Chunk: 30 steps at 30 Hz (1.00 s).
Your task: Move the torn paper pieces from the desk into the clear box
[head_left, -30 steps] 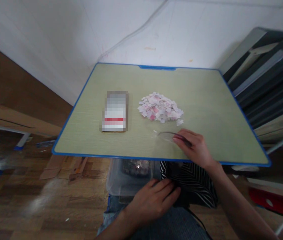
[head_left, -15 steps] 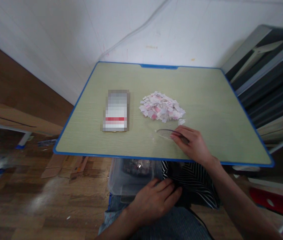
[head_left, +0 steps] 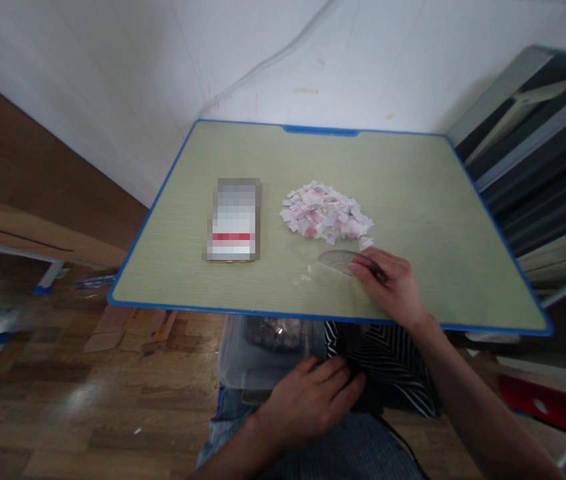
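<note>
My right hand is closed on a clear plastic protractor, held by its right end low over the green tabletop. The protractor's curved edge faces the pile of torn paper scraps, which are white with some pink. One loose scrap lies between the pile and my right hand. Below the table edge, my left hand rests on my lap beside a black-and-white striped item, fingers loosely bent and apart, with nothing seen in it.
A pixelated rectangular item lies left of the pile. The small table has a blue rim and stands against a white wall. Beneath it is a clear plastic bin. Grey panels lean at the right; flattened cardboard lies on the floor.
My right hand has moved slightly right with the protractor, whose flat face now shows more. The pile and my left hand look unchanged.
</note>
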Tool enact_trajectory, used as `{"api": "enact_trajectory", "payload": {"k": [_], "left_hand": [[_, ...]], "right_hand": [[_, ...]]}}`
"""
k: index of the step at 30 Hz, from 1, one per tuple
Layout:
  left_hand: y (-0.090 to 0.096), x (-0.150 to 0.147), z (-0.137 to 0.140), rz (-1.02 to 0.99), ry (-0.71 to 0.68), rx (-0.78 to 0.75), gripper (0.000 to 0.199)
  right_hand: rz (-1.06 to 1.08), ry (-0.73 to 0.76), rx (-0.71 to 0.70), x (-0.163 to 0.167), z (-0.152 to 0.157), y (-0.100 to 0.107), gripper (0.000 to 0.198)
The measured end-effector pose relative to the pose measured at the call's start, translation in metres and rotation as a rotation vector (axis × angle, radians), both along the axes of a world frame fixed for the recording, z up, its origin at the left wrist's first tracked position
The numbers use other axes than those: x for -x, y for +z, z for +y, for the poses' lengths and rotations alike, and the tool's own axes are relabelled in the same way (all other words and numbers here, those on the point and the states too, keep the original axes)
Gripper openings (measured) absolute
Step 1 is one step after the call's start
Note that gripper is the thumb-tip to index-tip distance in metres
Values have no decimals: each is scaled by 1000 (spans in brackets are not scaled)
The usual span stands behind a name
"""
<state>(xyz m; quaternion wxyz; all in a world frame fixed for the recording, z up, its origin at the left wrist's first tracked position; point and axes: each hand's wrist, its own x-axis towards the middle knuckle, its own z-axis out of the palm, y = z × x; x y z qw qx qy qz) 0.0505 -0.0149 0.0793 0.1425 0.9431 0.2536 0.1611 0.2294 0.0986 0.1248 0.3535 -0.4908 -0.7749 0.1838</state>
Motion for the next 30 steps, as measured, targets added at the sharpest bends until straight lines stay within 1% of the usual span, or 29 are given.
{"api": "enact_trajectory", "payload": {"k": [5, 12, 17, 19, 23, 27, 30], "left_hand": [[2, 0, 1, -3, -2, 4, 31], [1, 0, 0, -2, 2, 1, 32], [1, -1, 2, -18, 8, 1, 32], [0, -2, 3, -15, 11, -12, 32], [3, 1, 1, -14, 16, -66, 31], [14, 10, -7, 10, 79, -111, 33], [20, 16, -12, 128, 153, -46, 38]], "right_hand": [[-4, 49, 27, 5, 2, 1, 17], [-22, 77, 47, 8, 4, -2, 16], [-53, 60, 53, 7, 4, -2, 16], [-68, 47, 32, 7, 3, -1, 17], [-79, 6, -63, 5, 1, 1, 18], [-110, -26, -75, -3, -4, 7, 20], [-140, -51, -68, -13, -9, 12, 21]]}}
